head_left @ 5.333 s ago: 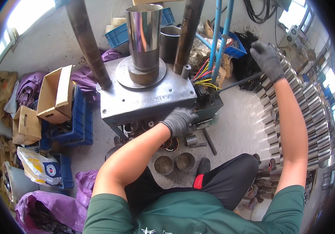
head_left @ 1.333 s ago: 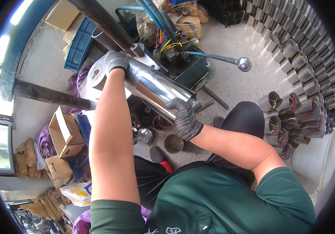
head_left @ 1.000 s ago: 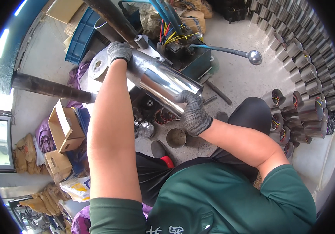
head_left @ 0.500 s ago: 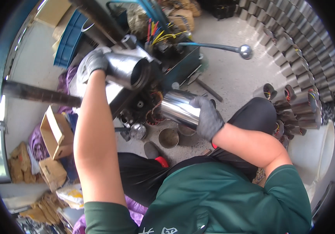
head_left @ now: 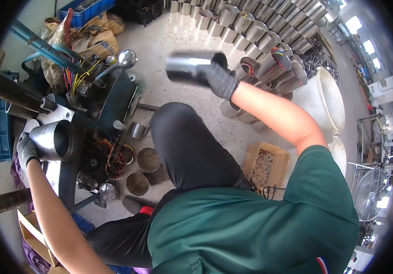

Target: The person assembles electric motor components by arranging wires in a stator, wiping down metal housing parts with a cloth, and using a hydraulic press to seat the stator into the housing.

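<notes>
My left hand (head_left: 25, 150), in a grey glove, grips the left end of a dull metal cylinder (head_left: 49, 139) lying on its side at the press-like machine. Its dark open end faces right. Out over the floor, my right hand (head_left: 220, 81), in a dark grey glove, holds a shiny metal cylinder (head_left: 188, 66) by its right end. That cylinder is smeared by motion and lies roughly level, in front of several standing cylinders (head_left: 269, 66) with coloured wires in them. Part of each hand's fingers is hidden.
Beside my left arm stands the machine (head_left: 119, 100) with a ball-ended lever (head_left: 127, 59). Two round metal cups (head_left: 137, 184) sit on the floor. Stacked cylinders (head_left: 278, 20) line the far right. A cardboard box (head_left: 269, 160) of scraps and a white tub (head_left: 331, 100) are at right.
My view has swung to the right. The right hand has carried the shiny cylinder away from the machine toward the wired cylinders. My left hand stays on the dull cylinder at the machine.
</notes>
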Available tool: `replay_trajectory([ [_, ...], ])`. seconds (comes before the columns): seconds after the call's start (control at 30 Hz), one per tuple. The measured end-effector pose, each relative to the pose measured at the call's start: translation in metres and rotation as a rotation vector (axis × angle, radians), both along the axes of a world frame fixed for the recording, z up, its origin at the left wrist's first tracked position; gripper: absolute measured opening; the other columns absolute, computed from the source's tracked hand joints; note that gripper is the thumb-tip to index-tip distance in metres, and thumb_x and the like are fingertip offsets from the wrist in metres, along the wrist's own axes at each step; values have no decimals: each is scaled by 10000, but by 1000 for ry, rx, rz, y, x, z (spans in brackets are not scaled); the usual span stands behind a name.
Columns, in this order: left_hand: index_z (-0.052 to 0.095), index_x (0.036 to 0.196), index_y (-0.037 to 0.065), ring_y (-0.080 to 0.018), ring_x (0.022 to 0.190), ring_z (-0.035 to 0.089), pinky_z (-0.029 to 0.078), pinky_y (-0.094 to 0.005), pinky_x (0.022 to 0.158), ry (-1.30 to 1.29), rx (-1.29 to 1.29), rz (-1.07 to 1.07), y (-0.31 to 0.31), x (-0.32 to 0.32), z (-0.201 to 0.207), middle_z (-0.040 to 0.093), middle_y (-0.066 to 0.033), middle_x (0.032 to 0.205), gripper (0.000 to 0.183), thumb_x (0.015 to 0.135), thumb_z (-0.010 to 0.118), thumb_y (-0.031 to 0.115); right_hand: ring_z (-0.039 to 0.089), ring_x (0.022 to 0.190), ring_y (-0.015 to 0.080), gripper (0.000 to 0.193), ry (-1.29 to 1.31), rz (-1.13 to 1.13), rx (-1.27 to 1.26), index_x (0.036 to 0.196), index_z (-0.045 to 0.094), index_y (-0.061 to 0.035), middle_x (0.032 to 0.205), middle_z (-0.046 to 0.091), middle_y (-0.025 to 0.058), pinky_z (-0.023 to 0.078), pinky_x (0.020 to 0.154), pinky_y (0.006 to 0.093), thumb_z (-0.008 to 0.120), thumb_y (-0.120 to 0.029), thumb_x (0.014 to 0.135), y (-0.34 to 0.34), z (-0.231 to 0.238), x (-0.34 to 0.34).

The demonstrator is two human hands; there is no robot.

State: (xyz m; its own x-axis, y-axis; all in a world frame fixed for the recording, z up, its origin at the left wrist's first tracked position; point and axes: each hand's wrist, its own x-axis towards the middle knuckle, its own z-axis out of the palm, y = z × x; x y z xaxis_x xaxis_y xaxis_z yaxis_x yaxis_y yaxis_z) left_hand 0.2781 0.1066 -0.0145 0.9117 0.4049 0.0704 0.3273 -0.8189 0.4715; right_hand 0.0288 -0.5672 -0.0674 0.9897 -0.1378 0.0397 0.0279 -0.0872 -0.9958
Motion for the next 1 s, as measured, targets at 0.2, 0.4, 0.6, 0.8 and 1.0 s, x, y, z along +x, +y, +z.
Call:
replay_trajectory([
  [0.2, 679, 1333, -9, -335, 1236, 659, 464, -392, 1080, 23, -74, 123, -31, -7, 13, 676, -237, 1363, 637, 1011, 486, 506, 556, 744, 186, 168, 774, 22, -334, 835, 680, -58, 849, 637, 22, 498, 740, 337, 621, -215, 846, -61, -214, -120],
  [0.4, 684, 1325, -6, -319, 1193, 672, 484, -398, 1049, -13, -196, 52, -22, 26, -8, 696, -231, 1325, 630, 1020, 517, 519, 674, 821, 337, 337, 1097, 40, -645, 911, 722, 2, 863, 699, 219, 544, 792, 445, 690, -297, 759, -73, -356, -217],
  [0.6, 695, 1324, 22, -298, 1107, 675, 508, -400, 1014, -46, -331, 160, 6, 13, 1, 717, -195, 1268, 581, 1008, 590, 498, 670, 1115, 447, 509, 942, 363, -892, 1175, 681, 62, 1168, 684, 334, 533, 972, 477, 670, -289, 806, -28, -299, -213],
  [0.8, 675, 1347, 11, -285, 1107, 670, 504, -400, 1021, -34, -469, 186, -15, 5, 4, 714, -180, 1273, 615, 1005, 600, 517, 669, 1223, 385, 558, 1021, 736, -1009, 1290, 652, 70, 1296, 689, 269, 526, 1037, 440, 622, -269, 847, -45, -283, -173],
  [1.0, 668, 1345, -18, -279, 1122, 660, 495, -387, 1036, -83, -460, 149, -21, -3, 4, 709, -171, 1284, 657, 994, 615, 535, 703, 1164, 380, 386, 825, 496, -1198, 1100, 781, -12, 1214, 730, 242, 559, 993, 457, 656, -205, 790, -71, -275, -105],
])
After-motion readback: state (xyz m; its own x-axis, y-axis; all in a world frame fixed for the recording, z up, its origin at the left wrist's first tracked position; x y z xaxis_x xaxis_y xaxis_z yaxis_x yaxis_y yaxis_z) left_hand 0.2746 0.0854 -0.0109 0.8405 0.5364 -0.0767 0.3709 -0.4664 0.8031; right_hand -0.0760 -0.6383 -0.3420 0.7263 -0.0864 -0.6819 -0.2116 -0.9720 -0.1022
